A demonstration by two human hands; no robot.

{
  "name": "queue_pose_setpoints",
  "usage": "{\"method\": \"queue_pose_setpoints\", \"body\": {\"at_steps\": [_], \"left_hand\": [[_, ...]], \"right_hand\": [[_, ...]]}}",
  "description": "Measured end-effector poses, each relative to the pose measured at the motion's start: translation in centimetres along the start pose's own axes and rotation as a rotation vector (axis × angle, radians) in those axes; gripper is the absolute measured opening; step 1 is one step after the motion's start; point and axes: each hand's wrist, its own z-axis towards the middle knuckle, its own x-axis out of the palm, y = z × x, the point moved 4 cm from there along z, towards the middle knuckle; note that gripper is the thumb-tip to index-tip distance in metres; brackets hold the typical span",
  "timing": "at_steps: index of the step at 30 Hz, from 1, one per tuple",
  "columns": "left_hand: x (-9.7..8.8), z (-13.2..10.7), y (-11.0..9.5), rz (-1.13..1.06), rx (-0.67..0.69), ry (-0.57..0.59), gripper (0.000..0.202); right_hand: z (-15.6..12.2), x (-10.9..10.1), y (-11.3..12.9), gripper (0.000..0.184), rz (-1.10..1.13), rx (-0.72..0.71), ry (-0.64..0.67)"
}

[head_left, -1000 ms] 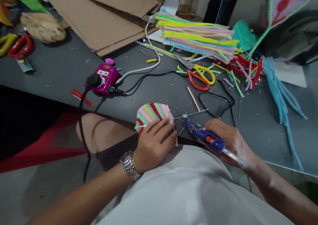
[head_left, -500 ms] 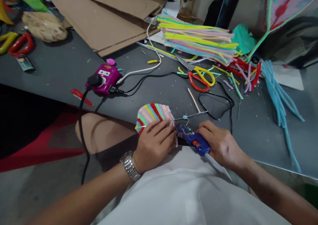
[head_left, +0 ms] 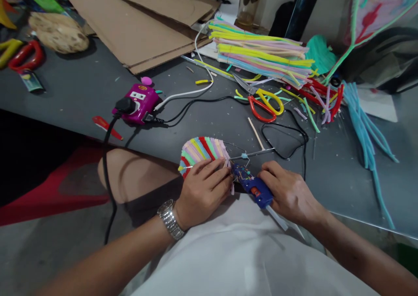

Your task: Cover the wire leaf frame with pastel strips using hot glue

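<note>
My left hand (head_left: 206,187) is closed on a rounded piece covered in striped pipe cleaners (head_left: 201,150), at the table's front edge. Its fingers cover the lower right part of the piece. A thin metal rod (head_left: 256,153) runs out from it to the right, with a small light-blue bit on it. In my right hand (head_left: 290,190) is a blue hot glue gun (head_left: 259,191), its nozzle end close to my left fingertips. A clear glue stick (head_left: 277,217) sticks out of the gun's back. Whether the nozzle touches the piece is hidden.
Scissors (head_left: 266,103) and a black cable (head_left: 287,154) lie beyond my hands. A purple power socket (head_left: 139,103) stands to the left, with a cord hanging over the edge. Bundled pipe cleaners (head_left: 261,52), cardboard (head_left: 140,30) and blue pipe cleaners (head_left: 365,130) lie further off.
The glue gun has tilted slightly in my right hand and its back end has shifted a little left. My left hand stays on the striped piece.
</note>
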Motion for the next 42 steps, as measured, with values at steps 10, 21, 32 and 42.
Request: {"method": "queue_pose_setpoints", "body": {"at_steps": [10, 21, 32, 42], "left_hand": [[0.0, -0.1, 0.1, -0.001, 0.002, 0.018, 0.013], [-0.1, 0.1, -0.1, 0.01, 0.006, 0.005, 0.009], [0.0, 0.1, -0.1, -0.001, -0.006, 0.012, 0.011], [0.1, 0.1, 0.0, -0.001, -0.001, 0.002, 0.009]], "right_hand": [[-0.3, 0.5, 0.2, 0.032, -0.05, -0.023, -0.021], [-0.4, 0.9, 0.3, 0.035, -0.053, -0.004, -0.007], [-0.6, 1.1, 0.3, 0.029, -0.074, 0.006, 0.006], [-0.5, 1.1, 0.4, 0.032, -0.082, -0.013, -0.016]]}}
